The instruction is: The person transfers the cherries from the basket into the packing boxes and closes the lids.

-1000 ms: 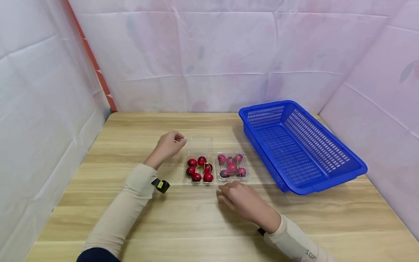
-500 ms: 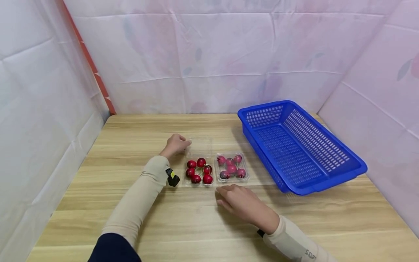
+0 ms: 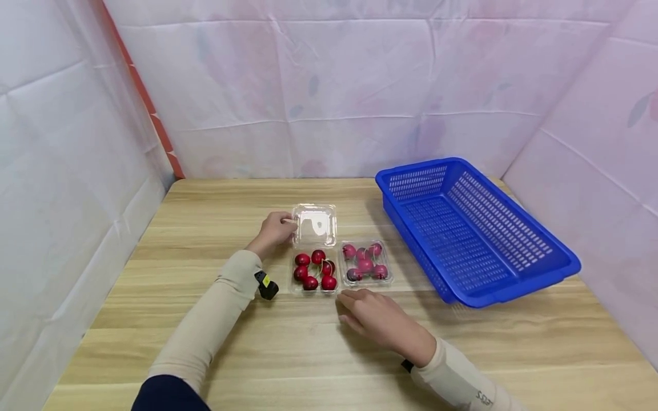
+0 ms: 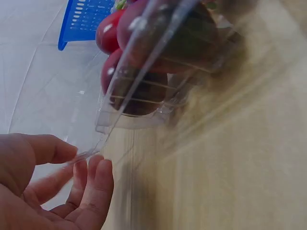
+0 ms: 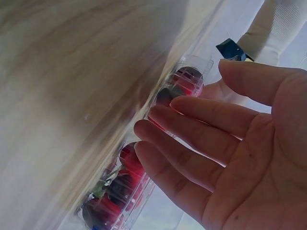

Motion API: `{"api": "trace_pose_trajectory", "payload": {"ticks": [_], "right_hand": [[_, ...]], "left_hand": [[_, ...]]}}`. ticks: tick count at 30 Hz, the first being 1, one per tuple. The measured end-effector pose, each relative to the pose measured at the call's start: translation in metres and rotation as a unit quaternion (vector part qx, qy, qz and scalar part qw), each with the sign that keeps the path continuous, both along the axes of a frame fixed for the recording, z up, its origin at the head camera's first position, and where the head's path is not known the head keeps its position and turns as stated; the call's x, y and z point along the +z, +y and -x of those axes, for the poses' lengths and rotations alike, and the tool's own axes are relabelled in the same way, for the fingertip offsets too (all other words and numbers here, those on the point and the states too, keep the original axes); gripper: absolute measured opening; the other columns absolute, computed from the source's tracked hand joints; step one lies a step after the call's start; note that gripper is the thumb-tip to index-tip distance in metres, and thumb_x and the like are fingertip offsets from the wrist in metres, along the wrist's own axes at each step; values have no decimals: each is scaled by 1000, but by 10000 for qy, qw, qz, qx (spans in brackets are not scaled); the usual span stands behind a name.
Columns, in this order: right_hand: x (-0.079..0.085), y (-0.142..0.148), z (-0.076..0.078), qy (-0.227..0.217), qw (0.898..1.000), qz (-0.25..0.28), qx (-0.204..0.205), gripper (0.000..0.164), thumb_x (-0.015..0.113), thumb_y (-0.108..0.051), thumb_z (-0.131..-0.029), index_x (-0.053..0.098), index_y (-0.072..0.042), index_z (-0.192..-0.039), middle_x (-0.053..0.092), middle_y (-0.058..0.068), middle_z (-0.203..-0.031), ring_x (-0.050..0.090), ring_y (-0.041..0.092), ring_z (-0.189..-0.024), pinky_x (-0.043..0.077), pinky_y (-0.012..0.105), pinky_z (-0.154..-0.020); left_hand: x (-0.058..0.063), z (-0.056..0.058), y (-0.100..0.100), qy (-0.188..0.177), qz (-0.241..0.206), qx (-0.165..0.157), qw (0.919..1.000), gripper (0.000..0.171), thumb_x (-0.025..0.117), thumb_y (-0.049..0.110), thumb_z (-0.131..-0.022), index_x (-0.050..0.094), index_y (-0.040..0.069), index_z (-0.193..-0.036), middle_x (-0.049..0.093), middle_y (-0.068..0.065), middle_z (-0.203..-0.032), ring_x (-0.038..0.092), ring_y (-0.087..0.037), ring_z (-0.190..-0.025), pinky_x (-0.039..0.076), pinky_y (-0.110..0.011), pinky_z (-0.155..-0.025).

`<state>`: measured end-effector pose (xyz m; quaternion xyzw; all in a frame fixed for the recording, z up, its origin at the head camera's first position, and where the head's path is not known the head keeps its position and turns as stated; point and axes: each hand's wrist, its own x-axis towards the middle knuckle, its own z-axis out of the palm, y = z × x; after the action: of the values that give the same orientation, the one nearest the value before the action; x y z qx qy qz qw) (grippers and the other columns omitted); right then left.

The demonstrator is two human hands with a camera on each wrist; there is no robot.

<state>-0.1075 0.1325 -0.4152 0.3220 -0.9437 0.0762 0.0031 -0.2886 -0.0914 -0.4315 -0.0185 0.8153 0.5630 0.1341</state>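
Note:
A clear plastic clamshell box [image 3: 291,283] stands on the table with several red cherries [image 3: 310,283] in its base. Its see-through lid [image 3: 315,225] is raised at the back. My left hand [image 3: 276,229] pinches the lid's left edge between thumb and fingers, plain in the left wrist view, where the thumb [image 4: 55,149] meets the rim. To the right is a second clear box [image 3: 366,262], its lid down over several cherries. Just in front of the boxes my right hand [image 3: 382,318] rests with relaxed fingers; in the right wrist view its palm [image 5: 249,167] holds nothing.
A large blue plastic basket [image 3: 478,228] occupies the right rear of the wooden table [image 3: 288,354]. Pale floral cloth walls [image 3: 354,85] rise behind the table and along both sides.
My left hand has moved right to the first box's lid and taken its edge. The lid has tilted up from lying flat. My right hand has barely moved.

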Motion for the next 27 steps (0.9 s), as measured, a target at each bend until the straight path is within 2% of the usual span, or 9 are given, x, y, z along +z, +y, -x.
{"api": "trace_pose_trajectory", "payload": {"ticks": [3, 7, 9, 12, 17, 21, 22, 23, 27], "right_hand": [[0, 0, 0, 9, 10000, -4, 52, 39, 67, -24, -89, 63, -1, -120, 65, 12, -119, 65, 29, -101, 58, 41, -81], [0, -1, 0, 26, 10000, -5, 76, 40, 67, -24, -90, 62, -1, -122, 64, 13, -121, 64, 30, -104, 57, 42, -84], [-1, -1, 1, 27, 10000, 16, 73, 38, 67, -24, -90, 62, -1, -120, 64, 12, -119, 65, 29, -102, 58, 41, -82], [-2, -2, 1, -4, 10000, 44, 80, 34, 67, -24, -90, 63, -3, -117, 65, 10, -117, 65, 27, -99, 58, 40, -80], [-4, -4, 2, -58, 9999, 51, 105, 32, 66, -24, -90, 63, -4, -114, 66, 9, -115, 65, 27, -98, 58, 40, -78], [-3, -4, 2, -26, 9999, 53, 81, 34, 67, -24, -90, 63, -3, -115, 65, 11, -116, 65, 27, -100, 58, 40, -81], [-3, -4, 2, -23, 10000, 51, 75, 34, 67, -24, -90, 63, -2, -116, 65, 11, -116, 65, 28, -101, 57, 41, -82], [-2, -4, 2, -21, 10000, 55, 73, 33, 67, -24, -90, 63, -3, -114, 66, 11, -115, 65, 28, -100, 57, 41, -82], [-3, -2, 3, -30, 10000, 31, 49, 34, 67, -25, -90, 63, -2, -115, 65, 12, -116, 65, 28, -100, 58, 41, -82]], "left_hand": [[-1, -2, -3, 247, -141, -23, 9996, 32, 53, 4, -91, 61, 0, -122, 63, -15, -106, 62, -17, -81, 54, -21, -64], [1, -8, -8, 531, -525, -240, 9969, 33, 54, 3, -93, 56, -3, -125, 63, -18, -119, 62, -28, -106, 56, -30, -82], [3, -12, -11, 662, -694, -416, 9945, 37, 53, 2, -94, 52, -2, -131, 63, -20, -121, 61, -31, -111, 56, -36, -88], [4, -21, -16, 1076, -709, -668, 9894, 43, 53, 1, -94, 48, 4, -137, 64, -20, -118, 62, -33, -110, 55, -39, -91], [2, -38, -26, 2011, -568, -1244, 9700, 47, 53, -3, -94, 47, 8, -139, 62, -18, -122, 60, -33, -113, 51, -42, -97], [3, -50, -32, 2629, -60, -1786, 9481, 42, 60, 10, -94, 52, 12, -135, 59, -8, -131, 55, -29, -121, 42, -48, -106], [4, -53, -33, 2724, 101, -1912, 9429, 42, 61, 15, -94, 52, 13, -135, 58, -4, -133, 54, -28, -122, 40, -50, -107], [4, -56, -35, 2794, 249, -2032, 9381, 43, 62, 21, -94, 52, 15, -136, 57, -2, -135, 59, -28, -114, 38, -51, -108], [5, -65, -39, 2899, 641, -2368, 9251, 50, 60, 37, -94, 48, 21, -140, 49, 2, -142, 53, -28, -123, 32, -54, -111]]}}
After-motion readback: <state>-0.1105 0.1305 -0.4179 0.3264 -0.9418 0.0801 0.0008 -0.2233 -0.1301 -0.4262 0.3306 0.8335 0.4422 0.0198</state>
